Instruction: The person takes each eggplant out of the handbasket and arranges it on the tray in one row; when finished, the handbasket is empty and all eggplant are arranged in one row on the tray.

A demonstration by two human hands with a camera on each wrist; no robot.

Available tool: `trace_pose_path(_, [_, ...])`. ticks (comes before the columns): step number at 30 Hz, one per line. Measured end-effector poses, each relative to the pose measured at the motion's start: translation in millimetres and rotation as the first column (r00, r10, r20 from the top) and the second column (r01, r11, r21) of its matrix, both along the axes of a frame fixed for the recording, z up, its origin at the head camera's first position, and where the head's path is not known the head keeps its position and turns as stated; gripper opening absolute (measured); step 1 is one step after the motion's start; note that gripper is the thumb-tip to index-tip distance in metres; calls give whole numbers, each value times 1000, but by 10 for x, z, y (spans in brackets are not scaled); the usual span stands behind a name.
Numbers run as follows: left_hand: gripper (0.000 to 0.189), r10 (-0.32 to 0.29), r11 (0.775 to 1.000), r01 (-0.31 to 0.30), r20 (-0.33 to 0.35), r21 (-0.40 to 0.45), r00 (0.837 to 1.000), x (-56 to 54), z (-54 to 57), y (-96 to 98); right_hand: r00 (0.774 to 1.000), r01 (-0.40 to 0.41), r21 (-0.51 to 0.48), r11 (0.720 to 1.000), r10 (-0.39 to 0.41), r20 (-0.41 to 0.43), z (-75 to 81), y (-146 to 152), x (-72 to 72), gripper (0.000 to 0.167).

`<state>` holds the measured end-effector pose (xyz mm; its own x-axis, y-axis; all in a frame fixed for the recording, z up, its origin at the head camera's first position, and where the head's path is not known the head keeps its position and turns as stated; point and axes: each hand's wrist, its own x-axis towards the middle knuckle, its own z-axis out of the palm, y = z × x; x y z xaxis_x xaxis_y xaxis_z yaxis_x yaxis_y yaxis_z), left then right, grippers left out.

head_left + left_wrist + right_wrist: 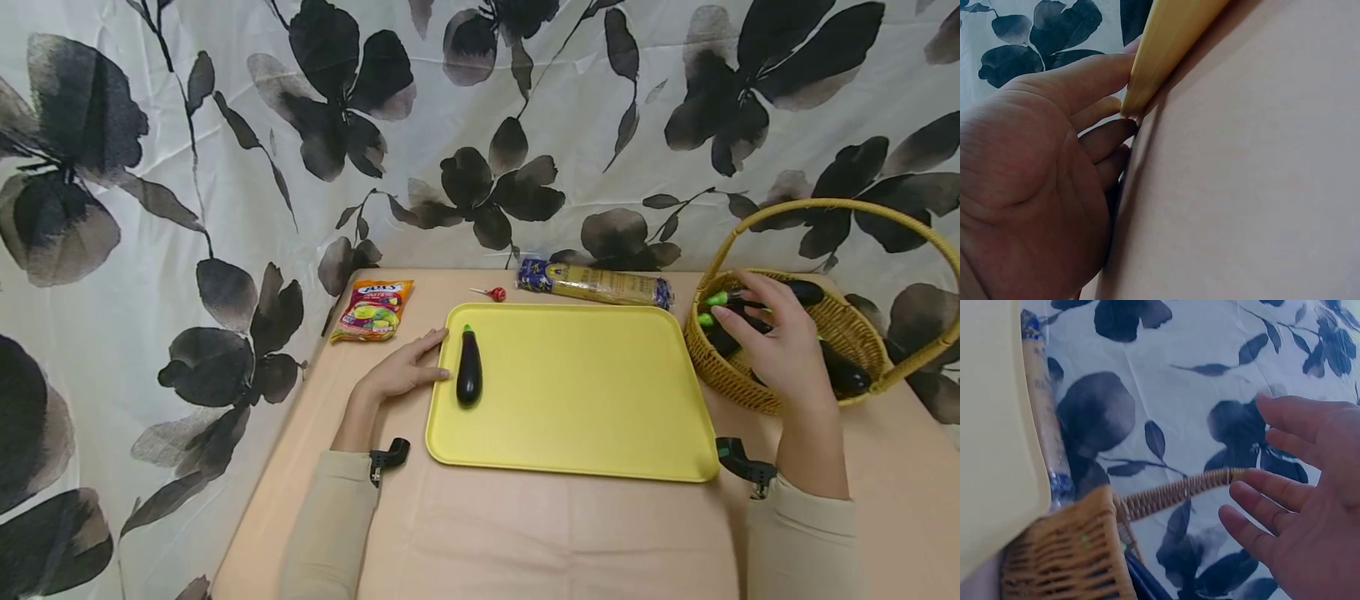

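A small dark eggplant [469, 367] with a green stem end lies lengthwise near the left side of the yellow tray [585, 392]. My left hand [401, 367] touches the tray's left edge with loosely extended fingers; the left wrist view has the fingertips against the tray's side wall [1163, 50]. Over the wicker basket [738, 387] at the right, my right hand [787, 346] reaches above several eggplants [843, 371]. In the right wrist view the fingers of the right hand [1297, 487] are spread, with nothing between them, and the basket's contents are mostly hidden.
Behind the tray lie a long clear packet with blue ends [596, 283] and a red-wrapped lollipop [495, 293]. A bright candy bag [372, 310] is at the back left. The basket's tall handle [832, 202] arches up near a flower-patterned cloth [465, 108].
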<state>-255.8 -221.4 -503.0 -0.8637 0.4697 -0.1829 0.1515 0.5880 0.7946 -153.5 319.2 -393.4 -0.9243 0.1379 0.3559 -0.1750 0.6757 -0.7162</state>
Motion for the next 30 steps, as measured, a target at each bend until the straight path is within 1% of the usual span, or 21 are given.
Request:
trace_pose_path(5, [85,-4,1000,4,0,6,1000,-17,8,11,997,45,45,998,-47,60,-10,221,47,63])
trace_pose_path(12, [85,-6,1000,6,7,25,1000,-4,13,3,984,64,118,991,-82,158,-114,465,67,67])
trace_pose_path(16, [85,-6,1000,6,8,27,1000,-6,4,3,969,63,171,983,-101,223,-190,570,76,69])
trace_pose_path(21, [85,-3,999,2,18,43,1000,-11,-10,0,947,85,241,967,-154,282,-290,667,54,71])
trace_pose_path(25, [85,-4,999,3,20,44,1000,-20,-8,4,933,105,262,960,-186,308,-339,726,39,70])
trace_pose_path(30, [85,-2,999,1,21,33,1000,-20,14,13,921,130,254,958,-211,327,-362,772,26,68])
